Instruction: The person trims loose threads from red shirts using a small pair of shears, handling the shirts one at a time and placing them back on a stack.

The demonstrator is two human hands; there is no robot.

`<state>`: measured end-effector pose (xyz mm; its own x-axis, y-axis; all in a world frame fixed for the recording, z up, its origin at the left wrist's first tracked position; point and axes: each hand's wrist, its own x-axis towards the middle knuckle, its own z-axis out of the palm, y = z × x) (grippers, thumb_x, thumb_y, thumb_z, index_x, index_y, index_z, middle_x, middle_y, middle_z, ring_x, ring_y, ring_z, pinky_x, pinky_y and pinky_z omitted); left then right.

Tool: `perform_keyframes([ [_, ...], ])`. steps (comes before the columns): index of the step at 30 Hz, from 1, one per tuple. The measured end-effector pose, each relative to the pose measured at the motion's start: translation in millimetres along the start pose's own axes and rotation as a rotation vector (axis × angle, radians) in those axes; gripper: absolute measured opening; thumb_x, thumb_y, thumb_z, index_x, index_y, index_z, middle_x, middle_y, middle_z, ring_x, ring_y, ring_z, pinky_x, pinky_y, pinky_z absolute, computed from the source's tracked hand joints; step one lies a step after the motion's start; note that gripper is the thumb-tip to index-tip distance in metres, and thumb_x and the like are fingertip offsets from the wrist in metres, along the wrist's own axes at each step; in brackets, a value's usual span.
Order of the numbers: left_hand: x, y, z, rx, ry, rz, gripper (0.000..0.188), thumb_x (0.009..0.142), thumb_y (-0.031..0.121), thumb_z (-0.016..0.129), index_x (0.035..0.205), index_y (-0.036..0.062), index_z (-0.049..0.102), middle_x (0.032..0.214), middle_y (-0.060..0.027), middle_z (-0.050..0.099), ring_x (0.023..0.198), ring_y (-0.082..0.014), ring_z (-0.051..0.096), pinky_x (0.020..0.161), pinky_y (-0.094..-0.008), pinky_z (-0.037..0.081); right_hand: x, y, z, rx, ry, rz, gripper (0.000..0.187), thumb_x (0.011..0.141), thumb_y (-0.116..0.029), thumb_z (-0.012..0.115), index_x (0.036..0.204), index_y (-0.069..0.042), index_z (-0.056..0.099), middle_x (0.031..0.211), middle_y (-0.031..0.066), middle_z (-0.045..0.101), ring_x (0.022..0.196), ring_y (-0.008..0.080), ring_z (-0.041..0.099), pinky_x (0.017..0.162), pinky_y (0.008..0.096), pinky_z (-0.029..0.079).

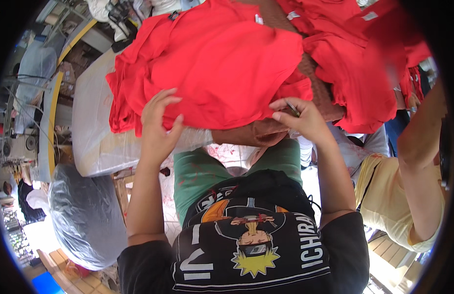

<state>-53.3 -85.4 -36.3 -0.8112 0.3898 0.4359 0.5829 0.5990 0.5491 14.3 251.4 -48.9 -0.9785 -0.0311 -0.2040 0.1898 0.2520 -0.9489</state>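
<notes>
A red knit garment (212, 68), probably a shirt, lies spread and rumpled over the padded table in front of me. My left hand (161, 117) is at its near left edge, thumb and fingers apart, with nothing in it. At the near right edge, my right hand (307, 120) has its fingers closed round a small slim metal tool (292, 109) that looks like thread snips. Most of that tool is hidden by the fingers. Whether either hand touches the cloth is hard to tell.
More red garments (354, 73) are heaped at the right, where a co-worker in a yellow top (381, 196) stands. The table has a plastic-wrapped left part (92, 112) and a brown cloth cover (261, 134). A large plastic-wrapped bundle (87, 215) stands at left, near a sewing machine (21, 146).
</notes>
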Motion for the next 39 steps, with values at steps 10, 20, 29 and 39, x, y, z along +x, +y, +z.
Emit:
perform_keyframes([
  [10, -3, 42, 89, -0.270, -0.186, -0.015, 0.021, 0.083, 0.009, 0.070, 0.103, 0.0064, 0.069, 0.106, -0.0087, 0.067, 0.097, -0.0232, 0.065, 0.082, -0.0317, 0.052, 3, 10, 7, -0.126, 0.068, 0.015, 0.008, 0.085, -0.010, 0.066, 0.090, -0.003, 0.064, 0.075, -0.0052, 0.056, 0.062, 0.0016, 0.045, 0.047, 0.0203, 0.037],
  [20, -12, 46, 107, -0.142, -0.156, -0.006, 0.018, 0.075, 0.015, 0.076, 0.088, 0.0042, 0.070, 0.101, -0.0049, 0.066, 0.087, -0.0242, 0.064, 0.076, -0.0345, 0.051, -4, 5, 16, -0.037, 0.119, 0.111, 0.012, 0.083, -0.009, 0.070, 0.090, -0.002, 0.063, 0.076, -0.0052, 0.053, 0.066, 0.0016, 0.046, 0.047, 0.0190, 0.036],
  [29, -5, 47, 67, -0.378, -0.437, 0.309, 0.011, 0.075, 0.011, 0.074, 0.072, 0.0051, 0.066, 0.096, -0.0032, 0.068, 0.084, -0.0244, 0.063, 0.076, -0.0348, 0.049, -7, 22, 11, -0.295, 0.107, -0.169, 0.015, 0.079, -0.003, 0.073, 0.088, -0.001, 0.060, 0.081, -0.0035, 0.045, 0.064, 0.0036, 0.042, 0.050, 0.0198, 0.038],
  [39, 10, 69, 88, -0.302, -0.249, 0.132, 0.022, 0.076, 0.009, 0.075, 0.097, 0.0062, 0.068, 0.102, -0.0073, 0.067, 0.092, -0.0232, 0.062, 0.080, -0.0336, 0.049, -12, 16, 9, -0.086, 0.056, 0.013, 0.014, 0.082, -0.010, 0.072, 0.092, -0.002, 0.065, 0.083, -0.0035, 0.053, 0.063, 0.0035, 0.048, 0.048, 0.0204, 0.041],
])
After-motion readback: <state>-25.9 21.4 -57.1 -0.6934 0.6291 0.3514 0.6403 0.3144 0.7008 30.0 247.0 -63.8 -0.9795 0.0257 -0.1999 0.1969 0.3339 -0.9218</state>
